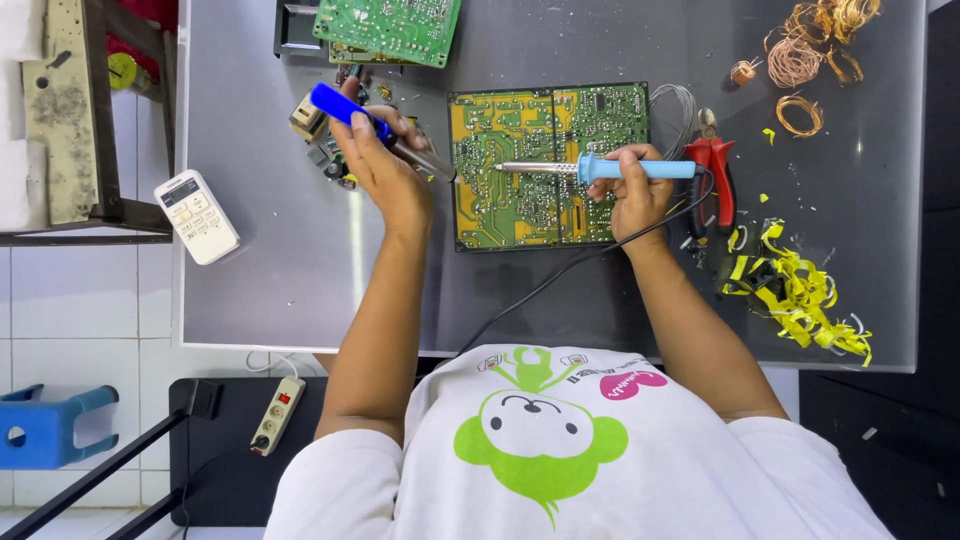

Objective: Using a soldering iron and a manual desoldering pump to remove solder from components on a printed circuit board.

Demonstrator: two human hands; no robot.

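Up at the top edge of the grey table (pixel 300 280) a second green circuit board (pixel 388 28) lies tilted, and off to the far right sit coils of copper wire (pixel 812 50) with a heap of yellow tape scraps (pixel 795 290) below them. Red-handled pliers (pixel 715 180) rest just above those scraps (partly hidden). A white remote control (pixel 196 216) lies at the table's left edge, while down on the floor there's a white power strip (pixel 277 414) and a blue plastic stool (pixel 50 425).
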